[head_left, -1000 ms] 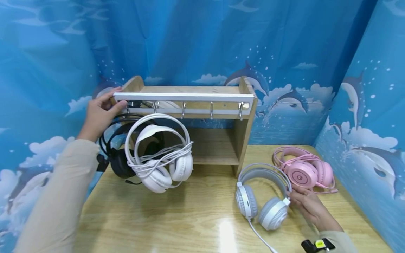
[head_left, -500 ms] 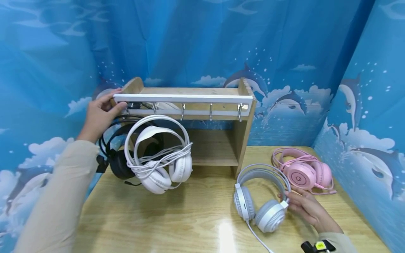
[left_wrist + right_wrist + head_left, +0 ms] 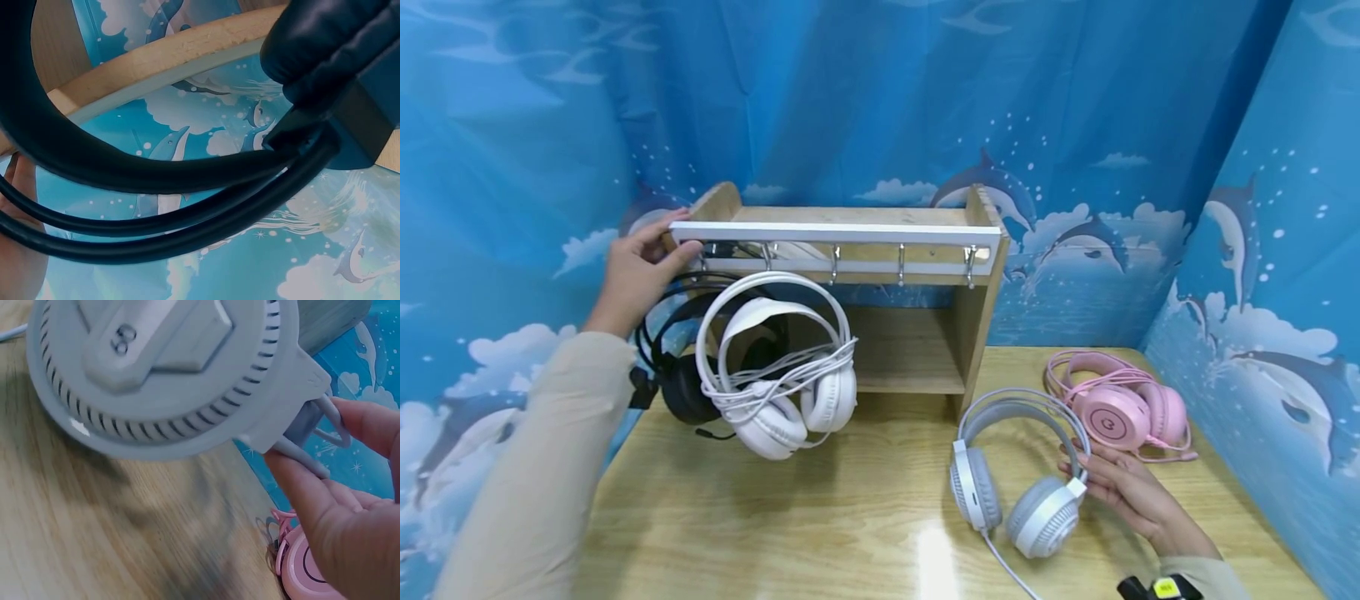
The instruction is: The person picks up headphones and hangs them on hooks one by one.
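While the left hand (image 3: 638, 271) is gripping the end of the white rail (image 3: 865, 234), its thumb lying across the front and its fingers reaching round the wooden side, the right hand (image 3: 1123, 492) is pinching the grey headphones (image 3: 1043, 518) by the band, just above one ear cup. Its thumb and a finger are closing on that band from opposite sides (the right wrist view is showing this grip up close). The grey headphones are standing band upward over the right part of the table (image 3: 820, 533), in front of the shelf's (image 3: 917, 350) right side; whether both cups are touching the tabletop, I cannot tell. A thin cord is trailing from the left cup toward the bottom edge.

Just beyond the right hand, the pink headphones (image 3: 1112, 417) are lying on the table. The white headphones (image 3: 767, 421), with their cord wound about them, are hanging below the rail's left part, partly covering the black headphones (image 3: 685, 392). Metal hooks (image 3: 835, 263) are lining the rail, and a blue dolphin-print curtain (image 3: 880, 100) is filling the background.
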A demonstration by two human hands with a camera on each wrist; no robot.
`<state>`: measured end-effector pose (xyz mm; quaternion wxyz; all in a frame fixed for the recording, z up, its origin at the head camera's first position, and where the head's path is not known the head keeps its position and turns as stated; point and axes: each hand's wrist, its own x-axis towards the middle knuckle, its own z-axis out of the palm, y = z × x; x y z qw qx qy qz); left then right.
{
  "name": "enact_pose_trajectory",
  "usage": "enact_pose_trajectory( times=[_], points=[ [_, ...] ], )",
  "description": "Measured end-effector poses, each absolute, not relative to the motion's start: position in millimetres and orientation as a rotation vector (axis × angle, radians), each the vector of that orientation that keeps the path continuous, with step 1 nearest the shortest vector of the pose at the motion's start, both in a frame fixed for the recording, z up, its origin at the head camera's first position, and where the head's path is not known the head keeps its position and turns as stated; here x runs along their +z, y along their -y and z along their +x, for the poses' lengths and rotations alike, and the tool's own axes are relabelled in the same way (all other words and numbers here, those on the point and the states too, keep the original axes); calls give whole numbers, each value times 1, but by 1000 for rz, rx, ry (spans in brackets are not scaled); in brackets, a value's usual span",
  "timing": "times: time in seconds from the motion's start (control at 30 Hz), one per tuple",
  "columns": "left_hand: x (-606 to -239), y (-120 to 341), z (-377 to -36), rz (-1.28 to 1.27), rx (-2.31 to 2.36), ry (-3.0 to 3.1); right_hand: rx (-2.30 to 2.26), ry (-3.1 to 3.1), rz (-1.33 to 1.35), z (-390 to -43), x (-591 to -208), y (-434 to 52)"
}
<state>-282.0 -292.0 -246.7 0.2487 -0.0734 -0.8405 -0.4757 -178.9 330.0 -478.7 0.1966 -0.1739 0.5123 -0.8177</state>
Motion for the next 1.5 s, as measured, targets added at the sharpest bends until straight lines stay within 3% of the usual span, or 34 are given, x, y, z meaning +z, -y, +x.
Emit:
enact_pose_trajectory(
  times=[0.8,1.5],
  points=[
    [-248,293,-283,-189,-1302,2302,-2339,-1468,-791,-173,-460,-307],
    [-248,292,-283,-186,-1253,2304,-2206,-1802,-764,-172,-426,-276]
  ],
)
